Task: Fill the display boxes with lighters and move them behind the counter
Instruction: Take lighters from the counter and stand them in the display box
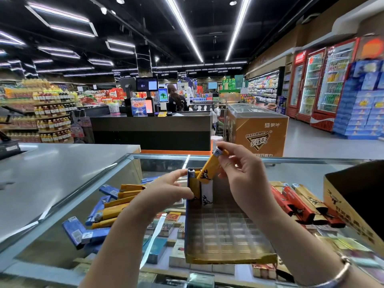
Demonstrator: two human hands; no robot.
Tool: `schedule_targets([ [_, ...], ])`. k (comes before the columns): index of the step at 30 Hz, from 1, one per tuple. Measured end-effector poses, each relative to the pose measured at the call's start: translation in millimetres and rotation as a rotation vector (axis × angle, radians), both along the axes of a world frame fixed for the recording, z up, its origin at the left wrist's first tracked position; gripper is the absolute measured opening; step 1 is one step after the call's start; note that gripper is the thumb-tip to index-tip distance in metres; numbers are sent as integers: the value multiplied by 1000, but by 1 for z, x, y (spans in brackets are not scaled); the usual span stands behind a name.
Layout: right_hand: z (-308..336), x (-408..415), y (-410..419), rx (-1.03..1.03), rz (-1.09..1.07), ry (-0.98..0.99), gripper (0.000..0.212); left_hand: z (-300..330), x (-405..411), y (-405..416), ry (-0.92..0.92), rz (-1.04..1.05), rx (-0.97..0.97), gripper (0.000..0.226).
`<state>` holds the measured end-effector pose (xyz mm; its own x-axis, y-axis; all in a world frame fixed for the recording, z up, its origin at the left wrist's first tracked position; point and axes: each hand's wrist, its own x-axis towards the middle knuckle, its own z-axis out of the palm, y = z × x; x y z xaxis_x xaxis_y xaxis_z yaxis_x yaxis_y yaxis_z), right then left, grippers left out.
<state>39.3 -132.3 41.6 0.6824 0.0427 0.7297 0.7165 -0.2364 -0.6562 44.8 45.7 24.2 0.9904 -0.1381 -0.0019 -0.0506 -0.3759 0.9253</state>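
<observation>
Between the two hands, on the glass-topped desk (291,171), sits an open yellow cardboard display box (228,257) with a clear plastic grid of slots inside. At its far left corner two lighters already stand upright side by side: a yellow plastic lighter with a white cap (194,185) and, touching it on the right, a white plastic lighter (207,193). The left hand (164,191) reaches to that corner, its thumb and forefinger pinching the standing yellow lighter. The right hand (242,173) hovers just above the same corner, fingertips gripping a second yellow lighter with black lettering (209,166), tilted with its cap up and away and its base just over the white one. Left of the left hand lies a loose heap of blue and yellow lighters (101,213) on the glass. Right of the right hand, red and gold lighters (299,201) lie in a row, beside a second gold-printed cardboard box (349,213) at the right edge.
</observation>
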Motion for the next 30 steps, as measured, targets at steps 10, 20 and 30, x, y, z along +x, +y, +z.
schedule_targets([
  [10, -16, -3, 13, -452, -112, -171, 25, 5, -4, 5, 51, -206, -131, 63],
  [20, -20, 0, 24, -751, -330, -299, 23, 4, -5, 4, 23, -165, -82, 62],
  [30, -22, 11, 10, -833, -201, -131, 50, 4, -5, 2, -6, -96, -21, 45],
])
